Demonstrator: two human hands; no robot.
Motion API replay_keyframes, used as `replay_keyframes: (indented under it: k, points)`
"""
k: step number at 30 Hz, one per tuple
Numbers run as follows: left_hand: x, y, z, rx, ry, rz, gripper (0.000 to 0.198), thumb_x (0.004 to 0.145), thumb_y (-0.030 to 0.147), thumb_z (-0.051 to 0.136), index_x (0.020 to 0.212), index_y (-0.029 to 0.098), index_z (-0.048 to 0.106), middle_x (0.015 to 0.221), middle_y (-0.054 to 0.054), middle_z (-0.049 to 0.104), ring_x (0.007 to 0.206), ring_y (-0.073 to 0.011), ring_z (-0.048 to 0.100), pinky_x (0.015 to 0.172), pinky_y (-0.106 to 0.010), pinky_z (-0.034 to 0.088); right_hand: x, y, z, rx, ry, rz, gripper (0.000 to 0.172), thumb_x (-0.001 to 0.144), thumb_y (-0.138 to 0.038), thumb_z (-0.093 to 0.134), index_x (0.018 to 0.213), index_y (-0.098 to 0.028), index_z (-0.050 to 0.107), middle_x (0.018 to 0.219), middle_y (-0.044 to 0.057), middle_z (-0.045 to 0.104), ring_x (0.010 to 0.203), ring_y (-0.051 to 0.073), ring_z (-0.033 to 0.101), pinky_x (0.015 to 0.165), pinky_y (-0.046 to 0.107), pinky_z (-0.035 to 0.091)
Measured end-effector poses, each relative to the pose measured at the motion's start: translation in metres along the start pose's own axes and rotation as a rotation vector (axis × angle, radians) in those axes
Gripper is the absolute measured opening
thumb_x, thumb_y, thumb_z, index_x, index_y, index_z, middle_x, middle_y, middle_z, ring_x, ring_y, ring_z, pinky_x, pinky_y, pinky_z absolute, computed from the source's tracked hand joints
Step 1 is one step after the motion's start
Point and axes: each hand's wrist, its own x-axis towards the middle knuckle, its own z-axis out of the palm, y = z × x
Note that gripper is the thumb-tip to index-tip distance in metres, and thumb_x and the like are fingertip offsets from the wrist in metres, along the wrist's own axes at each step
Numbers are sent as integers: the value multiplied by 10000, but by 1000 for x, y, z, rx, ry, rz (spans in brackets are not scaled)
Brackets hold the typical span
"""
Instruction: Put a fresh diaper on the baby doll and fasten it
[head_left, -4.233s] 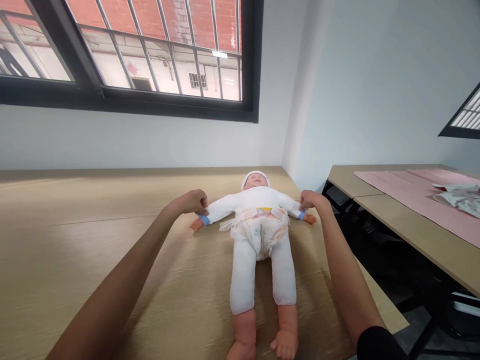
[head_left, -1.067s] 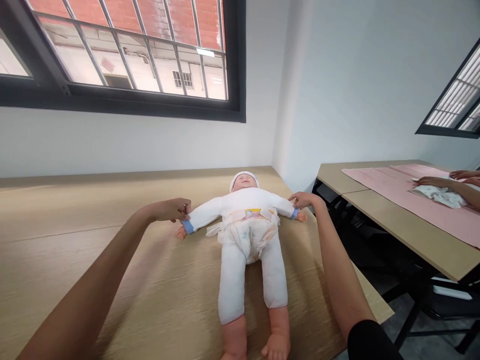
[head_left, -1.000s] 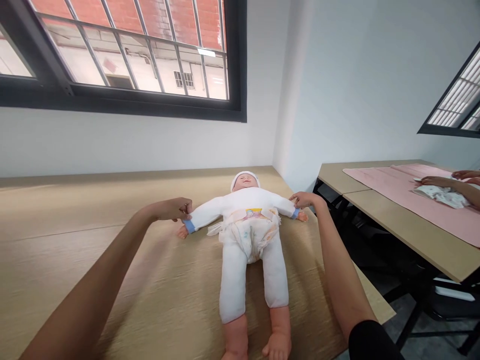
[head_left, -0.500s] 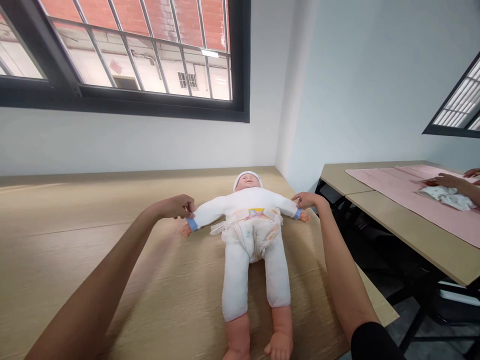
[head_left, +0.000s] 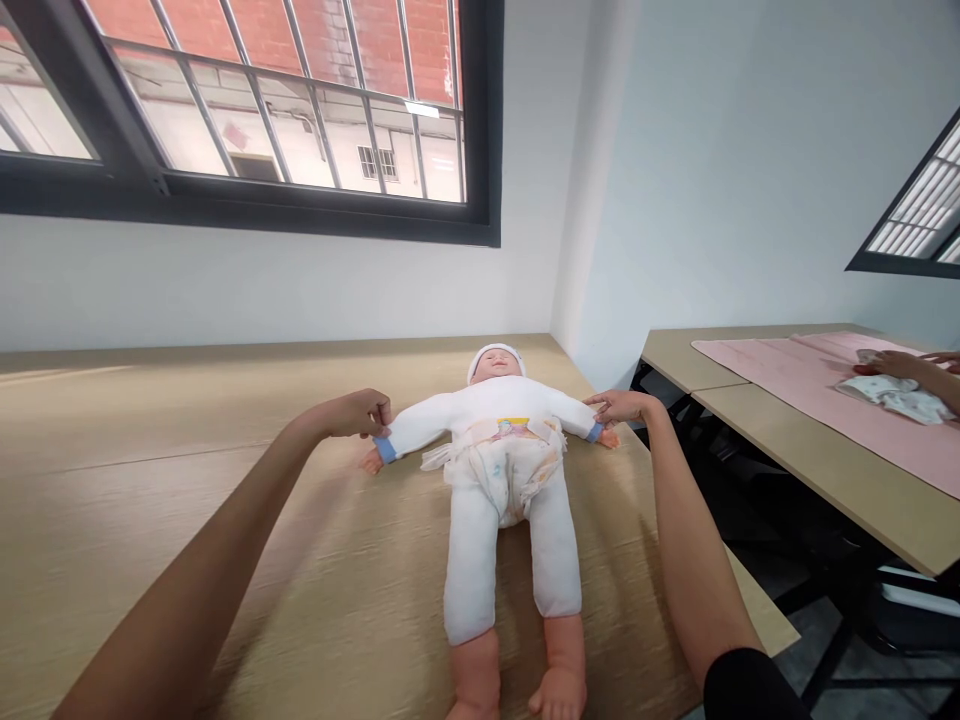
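Pinching a baby doll [head_left: 499,500] by both arms, left hand [head_left: 352,415] closed on the white sleeve [head_left: 420,428] just above its blue cuff [head_left: 385,450], right hand [head_left: 621,405] closed on the other sleeve [head_left: 570,413] beside its cuff. Doll lies face up between the hands on a wooden counter [head_left: 150,470], arms spread, wearing a white cap and diaper. Off to the right, a co-worker's hand [head_left: 896,365] rests on a printed cloth [head_left: 896,402] atop a pink sheet [head_left: 757,358] on a second counter [head_left: 825,450].
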Motion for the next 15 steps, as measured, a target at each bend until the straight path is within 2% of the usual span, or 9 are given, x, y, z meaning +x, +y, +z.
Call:
replay_keyframes:
  k: [2, 4, 7, 10, 15]
  points:
    - [-1, 2, 0, -6, -6, -12, 290, 478, 399, 511, 676, 187, 519, 681, -29, 589, 619, -171, 535, 565, -274, 383, 1, 5, 0, 88, -20, -6, 649, 674, -110, 682, 1307, -149, 545, 1150, 88, 674, 961, 176, 662, 804, 222, 541]
    - [-1, 4, 0, -7, -8, -19, 289, 470, 390, 501, 675, 186, 509, 685, -30, 582, 616, -165, 526, 560, -270, 376, 3, 11, 1, 171, -38, -28, 538, 688, -127, 688, 1219, -150, 607, 1122, 77, 682, 923, 152, 660, 776, 199, 533]
    - [-3, 8, 0, -6, -9, -27, 282, 462, 383, 488, 666, 189, 493, 664, -25, 565, 605, -157, 511, 548, -263, 360, 4, 17, 4, 270, -68, -54, 313, 722, -150, 676, 1035, -144, 688, 961, 51, 711, 795, 113, 647, 703, 171, 511]
    - [-3, 10, 1, -5, -10, -36, 279, 459, 387, 481, 660, 193, 480, 634, -17, 548, 593, -153, 499, 538, -259, 343, 5, 20, 5, 306, -113, -68, 165, 724, -170, 677, 879, -128, 712, 776, 25, 697, 681, 95, 616, 641, 166, 482]
    - [-4, 12, 2, 2, -13, -56, 271, 452, 367, 475, 663, 198, 472, 633, -16, 547, 593, -155, 500, 533, -257, 338, 9, 22, 7, 236, -121, -106, 114, 678, -229, 694, 728, -127, 695, 695, 18, 677, 657, 110, 601, 632, 192, 468]
